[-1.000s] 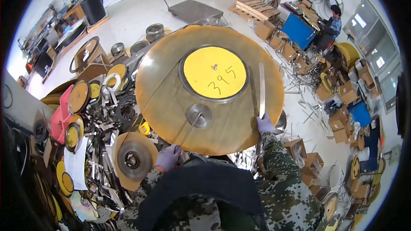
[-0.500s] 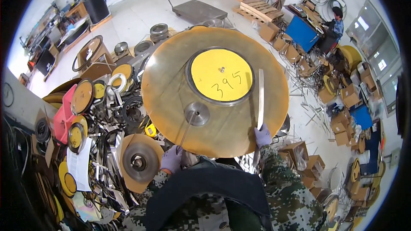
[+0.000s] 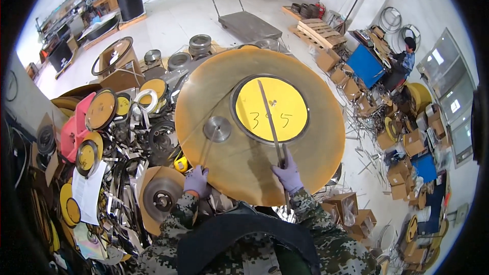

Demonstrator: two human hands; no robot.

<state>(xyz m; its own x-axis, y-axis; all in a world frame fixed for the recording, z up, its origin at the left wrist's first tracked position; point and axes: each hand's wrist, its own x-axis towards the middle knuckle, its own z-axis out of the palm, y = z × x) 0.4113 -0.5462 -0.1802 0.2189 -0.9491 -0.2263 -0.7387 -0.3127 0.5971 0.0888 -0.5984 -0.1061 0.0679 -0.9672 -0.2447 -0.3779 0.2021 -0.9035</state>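
In front of me lies a large amber-brown disc (image 3: pixel 318 142) with a round yellow centre (image 3: pixel 249 103) that has a dark rim and handwritten marks. My right hand (image 3: pixel 289 175), in a pale purple glove, is closed on a narrow metal strip (image 3: pixel 268 114). This strip reaches away from me across the yellow centre. On the large disc's left part sits a small grey metal disc (image 3: pixel 217 129) with a central hole. My left hand (image 3: pixel 197 181), gloved alike, is at the near left edge with its fingers closed on a thin strip (image 3: pixel 205 154) leading toward the small disc.
Left of the big disc are a yellow tape measure (image 3: pixel 181 164), a grey reel on a brown round sheet (image 3: pixel 162 198), tangled metal strips and a pink container (image 3: pixel 76 130). A flat cart (image 3: pixel 249 25) stands beyond. Cardboard boxes (image 3: pixel 351 206) and a seated person (image 3: pixel 405 61) are on the right.
My right hand has moved left, swinging the metal strip from the disc's right side over the yellow centre. The small metal disc sits farther left against the yellow centre. The whole view has shifted slightly.
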